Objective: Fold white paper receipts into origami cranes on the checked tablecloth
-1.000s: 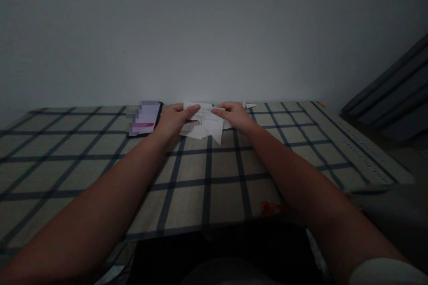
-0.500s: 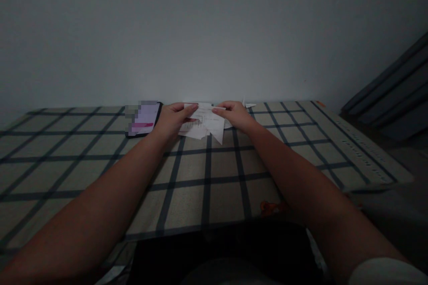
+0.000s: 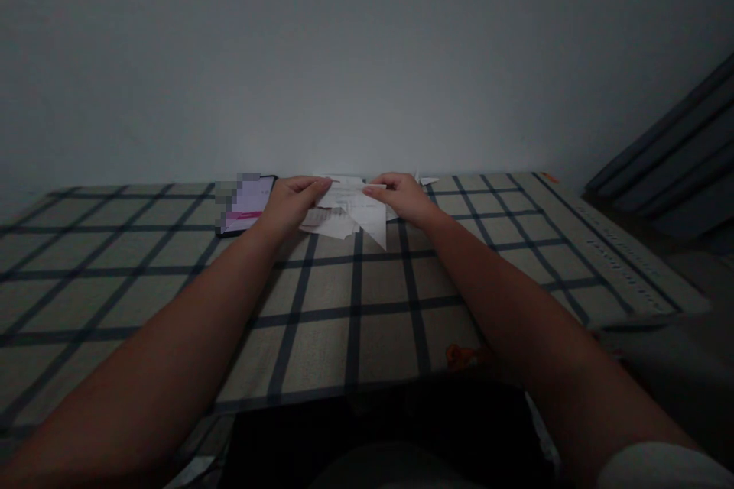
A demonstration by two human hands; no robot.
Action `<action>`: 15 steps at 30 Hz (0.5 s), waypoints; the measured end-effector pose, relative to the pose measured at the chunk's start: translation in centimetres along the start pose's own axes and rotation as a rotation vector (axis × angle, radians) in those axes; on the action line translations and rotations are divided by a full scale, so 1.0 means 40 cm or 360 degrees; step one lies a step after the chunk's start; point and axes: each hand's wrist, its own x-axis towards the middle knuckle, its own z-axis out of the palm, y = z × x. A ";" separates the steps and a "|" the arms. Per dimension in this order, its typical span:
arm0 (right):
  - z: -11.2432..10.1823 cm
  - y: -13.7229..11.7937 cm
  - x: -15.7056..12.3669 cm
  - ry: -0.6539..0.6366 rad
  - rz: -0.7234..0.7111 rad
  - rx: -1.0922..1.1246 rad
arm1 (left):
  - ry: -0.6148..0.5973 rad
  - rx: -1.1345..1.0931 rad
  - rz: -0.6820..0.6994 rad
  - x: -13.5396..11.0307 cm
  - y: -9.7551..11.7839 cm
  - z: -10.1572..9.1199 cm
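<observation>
A white sheet of paper with faint print and folded, pointed corners is held just above the checked cloth, near the wall. My left hand pinches its left edge between thumb and fingers. My right hand pinches its right edge the same way. More white paper lies under it on the cloth.
A phone with a lit screen lies left of my left hand. The checked cloth covers the surface up to a plain wall. A small paper scrap lies behind my right hand. A dark slanted panel stands at the right.
My left hand has shifted slightly left and up along the paper's edge; the paper has turned a little. My right hand has hardly moved.
</observation>
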 end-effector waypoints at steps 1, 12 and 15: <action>-0.001 -0.001 0.000 0.0001 0.0002 0.0004 | -0.0040 -0.0053 -0.0020 0.002 -0.004 -0.001; 0.008 0.003 0.002 -0.0026 -0.0078 -0.0007 | -0.0054 -0.0173 -0.0048 -0.008 -0.008 0.017; 0.010 -0.002 -0.002 -0.0066 -0.0096 0.0004 | -0.0058 -0.0009 -0.0054 -0.019 0.004 0.020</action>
